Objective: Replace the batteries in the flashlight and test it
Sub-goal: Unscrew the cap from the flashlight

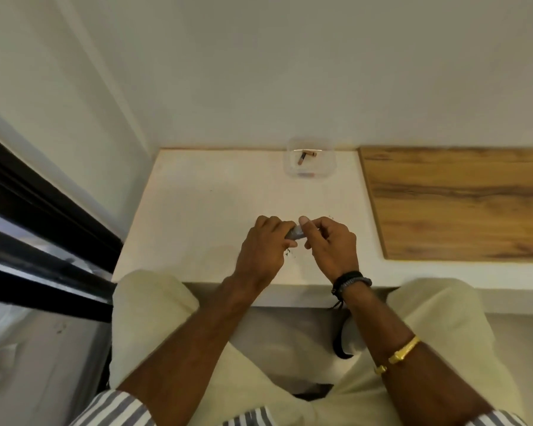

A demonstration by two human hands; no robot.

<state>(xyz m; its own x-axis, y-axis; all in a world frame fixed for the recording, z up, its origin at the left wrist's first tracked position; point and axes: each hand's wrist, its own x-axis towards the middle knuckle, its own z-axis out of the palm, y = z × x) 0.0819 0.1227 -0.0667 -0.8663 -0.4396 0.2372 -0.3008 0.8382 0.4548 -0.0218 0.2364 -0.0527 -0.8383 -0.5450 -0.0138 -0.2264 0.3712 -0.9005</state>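
Note:
A small grey flashlight [296, 232] is held between both hands just above the white tabletop [197, 210]. My left hand [263, 245] wraps its left end, and most of the body is hidden in that fist. My right hand [331, 241] pinches the right end with thumb and fingers. At the back edge stands a clear plastic box [311, 162] with two brownish batteries [304, 156] lying inside.
A wood-grain panel [462, 201] covers the table's right part. A white wall rises behind the table. A dark window frame [43, 229] runs along the left. A black strap [339, 336] hangs from my right wrist over my lap.

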